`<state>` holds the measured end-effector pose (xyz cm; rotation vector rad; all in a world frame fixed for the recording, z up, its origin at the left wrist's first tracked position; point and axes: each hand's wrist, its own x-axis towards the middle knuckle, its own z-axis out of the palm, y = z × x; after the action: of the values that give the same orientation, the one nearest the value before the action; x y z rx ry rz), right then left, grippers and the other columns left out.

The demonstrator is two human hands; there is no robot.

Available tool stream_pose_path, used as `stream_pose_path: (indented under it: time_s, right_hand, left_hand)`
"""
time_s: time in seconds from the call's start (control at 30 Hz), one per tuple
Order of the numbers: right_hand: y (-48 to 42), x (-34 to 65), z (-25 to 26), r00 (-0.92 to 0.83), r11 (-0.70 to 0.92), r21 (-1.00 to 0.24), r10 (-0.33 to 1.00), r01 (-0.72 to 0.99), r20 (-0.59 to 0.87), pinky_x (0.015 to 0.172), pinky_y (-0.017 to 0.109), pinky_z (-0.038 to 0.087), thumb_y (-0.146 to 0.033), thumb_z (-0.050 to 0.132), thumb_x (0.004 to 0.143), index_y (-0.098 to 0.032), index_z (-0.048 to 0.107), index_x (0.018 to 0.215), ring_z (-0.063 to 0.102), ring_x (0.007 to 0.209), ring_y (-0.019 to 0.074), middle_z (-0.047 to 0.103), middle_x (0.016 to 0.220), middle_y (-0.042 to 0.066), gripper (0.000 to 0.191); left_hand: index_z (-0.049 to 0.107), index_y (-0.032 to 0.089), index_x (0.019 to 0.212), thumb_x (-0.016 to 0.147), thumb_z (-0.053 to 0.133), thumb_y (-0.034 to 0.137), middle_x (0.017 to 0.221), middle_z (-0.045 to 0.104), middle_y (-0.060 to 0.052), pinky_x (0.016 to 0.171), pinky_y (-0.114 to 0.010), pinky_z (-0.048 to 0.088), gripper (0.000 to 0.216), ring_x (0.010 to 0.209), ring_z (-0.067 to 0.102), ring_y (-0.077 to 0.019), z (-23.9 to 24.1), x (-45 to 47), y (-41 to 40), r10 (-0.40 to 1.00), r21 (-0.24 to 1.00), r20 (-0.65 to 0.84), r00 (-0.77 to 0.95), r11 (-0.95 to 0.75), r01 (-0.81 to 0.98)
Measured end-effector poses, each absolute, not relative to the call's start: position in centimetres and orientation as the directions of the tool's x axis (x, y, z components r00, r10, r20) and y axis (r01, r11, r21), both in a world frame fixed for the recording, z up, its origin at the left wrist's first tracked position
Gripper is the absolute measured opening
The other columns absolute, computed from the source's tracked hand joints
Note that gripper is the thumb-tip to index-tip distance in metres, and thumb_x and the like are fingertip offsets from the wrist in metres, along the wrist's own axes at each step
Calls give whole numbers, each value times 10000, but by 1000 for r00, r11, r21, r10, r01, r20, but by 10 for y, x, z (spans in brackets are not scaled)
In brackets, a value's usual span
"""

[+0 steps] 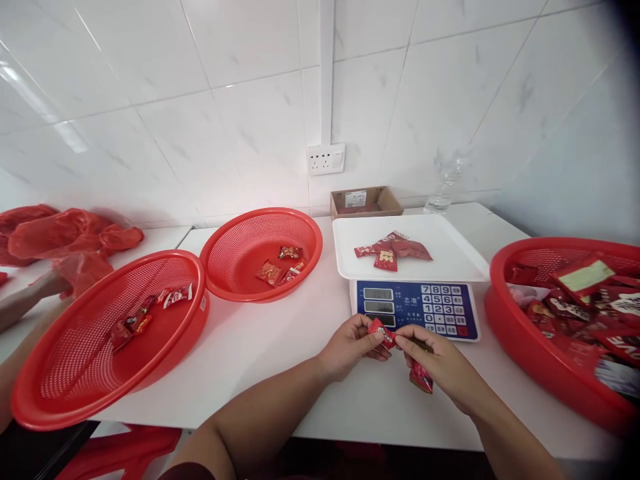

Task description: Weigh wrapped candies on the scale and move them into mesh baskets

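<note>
My left hand [354,348] pinches a small red candy packet [382,333] just in front of the digital scale [415,310]. My right hand [434,363] grips the other end of that packet between thumb and finger. A second red and pink packet [421,378] hangs below my right palm, held by the curled fingers, which are partly hidden. On the scale's white tray [350,267] lie several red packets [393,251], overlapping in a loose pile.
At right stands a red basket [520,360] heaped with packets. Two more red baskets, one at the middle [265,217] and one at left [165,367], hold a few packets each. Behind the scale are a cardboard box [345,208] and a clear bottle [443,190]. A co-worker's arms [25,307] reach toward red bags [65,237].
</note>
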<state>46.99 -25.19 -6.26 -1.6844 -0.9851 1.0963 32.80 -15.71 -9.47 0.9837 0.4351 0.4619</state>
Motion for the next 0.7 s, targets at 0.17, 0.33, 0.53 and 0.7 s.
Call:
stream_pose_path:
  time_s: [0.17, 0.33, 0.53, 0.7]
  right_hand:
    - [-252, 471, -62, 236, -308, -939, 934, 154, -267, 499, 240, 387, -570, 545, 772, -214, 566, 711, 439, 518, 116, 464, 565, -43, 362]
    - [-253, 467, -63, 187, -341, -932, 931, 127, -315, 449, 239, 351, -547, 534, 776, -212, 548, 703, 400, 444, 97, 443, 550, -57, 342]
    - [-253, 461, -61, 194, -310, -942, 939, 128, -283, 467, 243, 362, -561, 533, 765, -212, 554, 705, 425, 491, 116, 455, 558, -42, 355]
    - [-253, 458, -60, 177, -303, -949, 942, 86, -284, 483, 254, 378, -591, 538, 757, -220, 552, 708, 419, 491, 120, 431, 567, -46, 374]
  left_hand:
    - [528, 130, 801, 719, 655, 532, 665, 577, 0, 567, -253, 445, 429, 564, 546, -102, -94, 326, -155, 455, 933, -121, 882, 355, -56]
    - [533, 136, 699, 706, 650, 525, 581, 513, 25, 522, -235, 366, 406, 526, 462, -87, -93, 324, -153, 423, 959, -146, 894, 282, 23]
    - [556, 141, 681, 696, 640, 469, 588, 498, 23, 539, -234, 347, 339, 557, 441, -93, -85, 320, -156, 519, 972, -151, 841, 232, 31]
    - [528, 153, 624, 695, 629, 501, 573, 481, 23, 548, -237, 339, 369, 552, 420, -94, -79, 319, -160, 556, 983, -103, 825, 182, 0]
